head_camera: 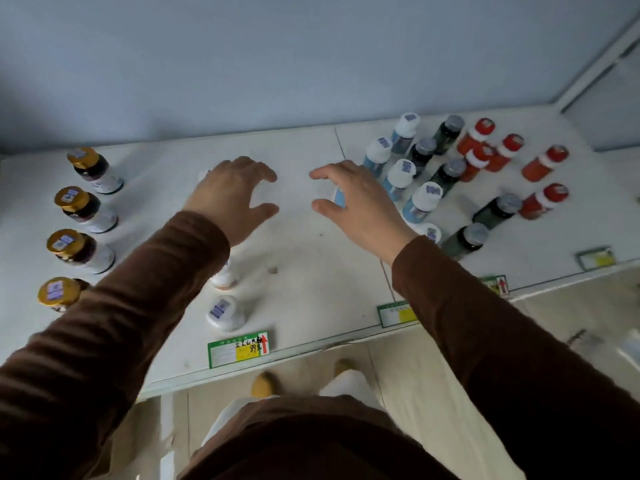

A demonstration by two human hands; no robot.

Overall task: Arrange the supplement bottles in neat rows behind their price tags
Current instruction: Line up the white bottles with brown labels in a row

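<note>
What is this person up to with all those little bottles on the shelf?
A person in brown sleeves is sorting supplement bottles on a white shelf. The left hand hovers spread above a row of white-capped bottles that runs back from a green price tag. The right hand curls over a blue-labelled bottle; whether it grips it is unclear. The gold-capped bottles stand in a straight row on the left, while the red-capped bottles look scattered.

Single head-worn view, steeply down and forward, close over the white shelf (304, 258).
</note>
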